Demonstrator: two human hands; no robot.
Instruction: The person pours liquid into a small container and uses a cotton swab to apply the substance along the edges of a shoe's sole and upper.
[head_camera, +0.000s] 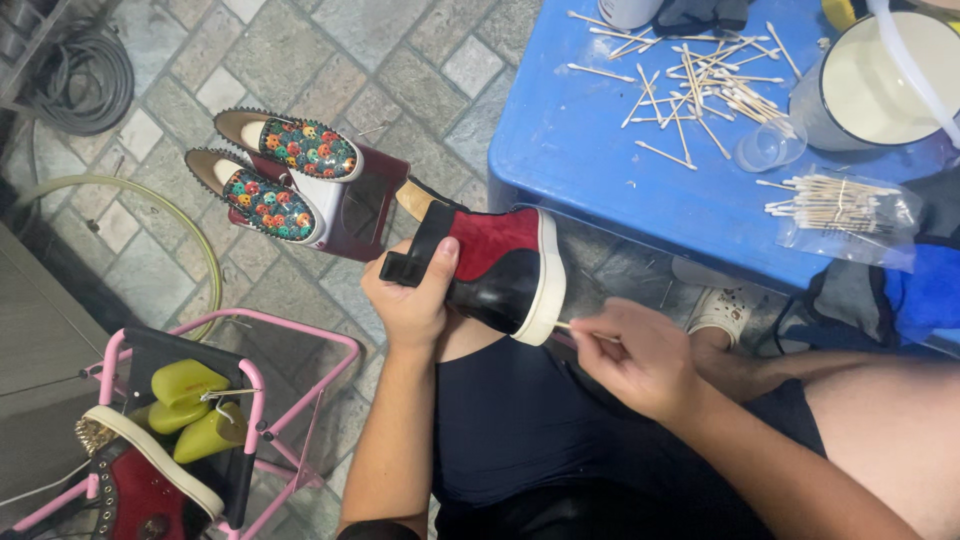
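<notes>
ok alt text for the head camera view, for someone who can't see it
Seen from above, a person's left hand steadies a red and black high-top shoe on their lap while the right hand holds a cotton swab to its white sole. Loose swabs lie on a blue table, and a pair of patterned studded loafers sits on the stone floor.

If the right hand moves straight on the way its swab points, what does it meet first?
Most likely the cream sole of the red-and-black shoe: the right hand aims its cotton swab there, and the tip looks almost touching.
</notes>
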